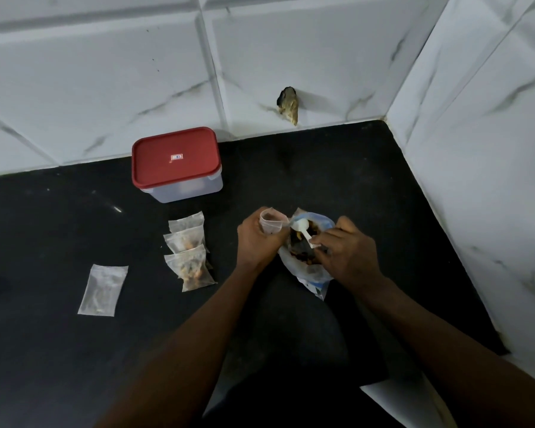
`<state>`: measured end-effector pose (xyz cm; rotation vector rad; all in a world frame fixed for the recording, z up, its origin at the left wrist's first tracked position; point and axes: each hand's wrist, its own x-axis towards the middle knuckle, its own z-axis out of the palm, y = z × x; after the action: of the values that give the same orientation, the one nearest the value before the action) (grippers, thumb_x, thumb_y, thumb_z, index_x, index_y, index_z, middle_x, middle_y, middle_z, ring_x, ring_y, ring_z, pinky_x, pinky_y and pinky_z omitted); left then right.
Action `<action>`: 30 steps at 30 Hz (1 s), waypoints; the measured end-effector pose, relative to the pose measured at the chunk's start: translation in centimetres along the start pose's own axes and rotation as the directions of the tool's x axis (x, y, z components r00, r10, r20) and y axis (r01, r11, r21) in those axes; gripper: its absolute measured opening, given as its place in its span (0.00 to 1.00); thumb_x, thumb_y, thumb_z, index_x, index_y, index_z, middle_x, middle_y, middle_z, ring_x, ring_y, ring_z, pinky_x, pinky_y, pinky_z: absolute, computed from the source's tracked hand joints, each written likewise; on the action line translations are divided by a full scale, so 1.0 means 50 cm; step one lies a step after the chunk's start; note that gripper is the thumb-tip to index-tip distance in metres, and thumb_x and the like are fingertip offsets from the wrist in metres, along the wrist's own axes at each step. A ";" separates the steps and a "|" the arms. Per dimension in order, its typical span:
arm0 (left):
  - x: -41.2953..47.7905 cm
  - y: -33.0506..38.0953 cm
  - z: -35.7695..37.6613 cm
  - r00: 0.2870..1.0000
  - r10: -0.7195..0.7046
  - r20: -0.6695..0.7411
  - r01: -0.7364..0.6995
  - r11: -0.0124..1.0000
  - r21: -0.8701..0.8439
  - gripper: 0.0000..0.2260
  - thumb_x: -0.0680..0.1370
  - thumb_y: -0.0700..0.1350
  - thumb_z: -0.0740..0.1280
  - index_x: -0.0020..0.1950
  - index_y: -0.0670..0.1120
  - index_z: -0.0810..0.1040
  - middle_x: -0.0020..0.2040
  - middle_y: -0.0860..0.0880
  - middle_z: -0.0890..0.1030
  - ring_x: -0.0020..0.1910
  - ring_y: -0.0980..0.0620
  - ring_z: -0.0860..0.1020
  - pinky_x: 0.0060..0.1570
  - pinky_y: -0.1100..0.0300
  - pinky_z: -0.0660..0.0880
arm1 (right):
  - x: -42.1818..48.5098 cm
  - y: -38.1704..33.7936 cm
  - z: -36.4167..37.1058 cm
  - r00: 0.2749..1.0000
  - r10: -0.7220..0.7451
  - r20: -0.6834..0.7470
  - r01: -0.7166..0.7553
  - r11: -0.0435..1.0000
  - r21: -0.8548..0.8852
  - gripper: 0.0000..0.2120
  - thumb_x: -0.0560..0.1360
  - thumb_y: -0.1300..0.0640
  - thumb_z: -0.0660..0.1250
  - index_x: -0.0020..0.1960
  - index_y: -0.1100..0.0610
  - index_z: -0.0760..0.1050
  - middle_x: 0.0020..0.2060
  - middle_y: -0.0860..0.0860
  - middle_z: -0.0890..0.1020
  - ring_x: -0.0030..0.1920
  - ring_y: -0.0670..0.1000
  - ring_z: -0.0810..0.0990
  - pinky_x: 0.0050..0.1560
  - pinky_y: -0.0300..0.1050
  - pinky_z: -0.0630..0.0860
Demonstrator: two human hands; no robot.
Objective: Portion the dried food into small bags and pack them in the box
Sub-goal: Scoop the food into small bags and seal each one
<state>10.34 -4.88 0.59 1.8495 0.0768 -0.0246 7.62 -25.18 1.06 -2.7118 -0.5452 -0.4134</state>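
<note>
Left hand (257, 240) curls round an open small bag (270, 224); right hand (345, 253) pinches a white spoon (303, 229) over the big bag of dried food (305, 261); filled bags (189, 256) lie left; red-lidded box (176, 163) stands closed behind

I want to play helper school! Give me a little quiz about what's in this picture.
1. True or false: the red lid is on the box.
2. Which hand holds the white spoon: A left, B right?
3. What lies alone, left of the pile of filled bags?
Key: 1 true; 2 B, the right hand; 3 one nearly flat small bag.
</note>
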 end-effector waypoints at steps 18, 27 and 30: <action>-0.004 0.003 0.006 0.998 -0.063 -0.019 0.062 0.997 -0.036 0.07 0.73 0.41 0.77 0.48 0.47 0.82 0.44 0.52 0.85 0.45 0.57 0.83 0.47 0.59 0.81 | 0.023 -0.029 -0.027 0.992 0.115 0.055 -0.118 0.991 0.063 0.05 0.71 0.54 0.74 0.42 0.55 0.85 0.36 0.49 0.82 0.41 0.48 0.76 0.34 0.41 0.72; 0.003 0.008 -0.001 0.998 -0.066 -0.010 0.065 0.997 -0.040 0.07 0.72 0.40 0.77 0.45 0.49 0.82 0.43 0.50 0.85 0.45 0.53 0.84 0.49 0.50 0.83 | 0.044 -0.021 0.005 0.977 0.166 0.137 -0.168 0.986 0.005 0.06 0.72 0.52 0.73 0.39 0.53 0.83 0.35 0.51 0.81 0.37 0.49 0.77 0.34 0.39 0.68; 0.004 0.001 -0.001 0.994 -0.099 -0.036 0.098 0.995 -0.033 0.08 0.73 0.38 0.76 0.49 0.47 0.82 0.45 0.50 0.85 0.46 0.54 0.84 0.50 0.52 0.83 | 0.048 -0.011 -0.005 0.947 0.196 0.253 -0.202 0.979 -0.005 0.08 0.73 0.46 0.70 0.44 0.49 0.84 0.38 0.49 0.80 0.37 0.47 0.73 0.35 0.39 0.66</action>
<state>10.54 -4.83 0.62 1.8138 0.1936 -0.0572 9.46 -24.04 2.29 -2.7811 -0.3308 -0.0090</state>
